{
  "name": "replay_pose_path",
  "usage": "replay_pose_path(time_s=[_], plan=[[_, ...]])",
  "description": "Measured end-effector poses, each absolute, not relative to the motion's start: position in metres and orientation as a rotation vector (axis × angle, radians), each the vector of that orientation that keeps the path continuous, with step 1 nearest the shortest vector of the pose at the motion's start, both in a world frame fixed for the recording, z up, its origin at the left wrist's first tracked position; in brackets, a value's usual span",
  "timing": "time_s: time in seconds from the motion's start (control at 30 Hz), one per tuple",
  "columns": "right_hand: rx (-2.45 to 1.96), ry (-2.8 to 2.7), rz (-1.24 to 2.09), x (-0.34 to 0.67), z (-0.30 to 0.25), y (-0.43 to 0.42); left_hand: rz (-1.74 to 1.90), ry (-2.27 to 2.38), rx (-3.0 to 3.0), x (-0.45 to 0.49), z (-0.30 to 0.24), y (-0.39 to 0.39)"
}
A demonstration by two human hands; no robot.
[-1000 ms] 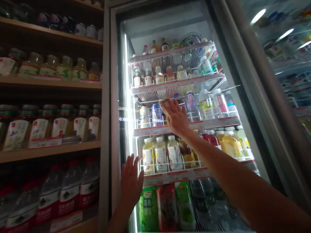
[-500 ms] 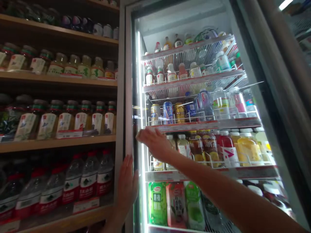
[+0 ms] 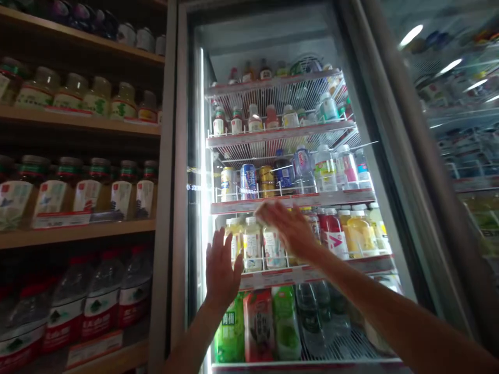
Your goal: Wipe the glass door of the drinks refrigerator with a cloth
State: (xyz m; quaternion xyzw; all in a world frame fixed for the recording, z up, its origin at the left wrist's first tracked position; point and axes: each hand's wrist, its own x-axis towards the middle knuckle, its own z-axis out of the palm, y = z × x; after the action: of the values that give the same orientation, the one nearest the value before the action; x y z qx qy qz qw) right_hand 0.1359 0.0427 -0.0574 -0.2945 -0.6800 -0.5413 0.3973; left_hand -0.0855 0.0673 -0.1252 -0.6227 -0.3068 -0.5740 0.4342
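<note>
Fingers stretched and spread, my left hand is raised against the glass door of a lit drinks fridge, low on its left side. It holds nothing. My right hand reaches across from the right, laid flat at the glass in front of the middle shelves. A small beige pad, perhaps a folded cloth, shows under its fingertips; most of it is hidden by the hand. Behind the glass stand pale bottled drinks, a red bottle, cans and green cartons.
Wooden shelves with juice bottles and red-capped water bottles stand at the left. The fridge's grey door frame separates them from the glass. Another glass front with light reflections lies at the right.
My right hand has moved right across the glass with the beige pad, away from the left door edge. My left hand has shifted from the frame onto the glass. The view has turned right.
</note>
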Motion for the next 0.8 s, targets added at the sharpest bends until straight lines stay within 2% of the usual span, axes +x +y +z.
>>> replay_pose_path(time_s=[0.1, 0.27, 0.4, 0.6, 0.73, 0.8], plan=[[-0.914, -1.342, -1.217, 0.154, -0.063, 0.042, -1.42, -0.775, -1.501, -0.068, -0.127, 0.073], [-0.712, -1.689, -1.462, 0.181, -0.085, 0.034, -1.4, -0.77, -1.451, -0.064, -0.13, 0.08], [-0.998, -1.083, -1.247, 0.214, -0.094, 0.036, -1.403, -0.757, -1.442, -0.066, -0.129, 0.081], [-0.904, -1.39, -1.36, 0.231, -0.121, 0.04, -1.379, -0.763, -1.477, -0.068, -0.13, 0.08], [-0.969, -0.951, -1.294, 0.268, -0.119, 0.028, -1.392, -0.764, -1.465, -0.067, -0.13, 0.079], [-0.963, -0.973, -1.305, 0.277, -0.122, 0.024, -1.396, -0.78, -1.474, -0.066, -0.131, 0.078]])
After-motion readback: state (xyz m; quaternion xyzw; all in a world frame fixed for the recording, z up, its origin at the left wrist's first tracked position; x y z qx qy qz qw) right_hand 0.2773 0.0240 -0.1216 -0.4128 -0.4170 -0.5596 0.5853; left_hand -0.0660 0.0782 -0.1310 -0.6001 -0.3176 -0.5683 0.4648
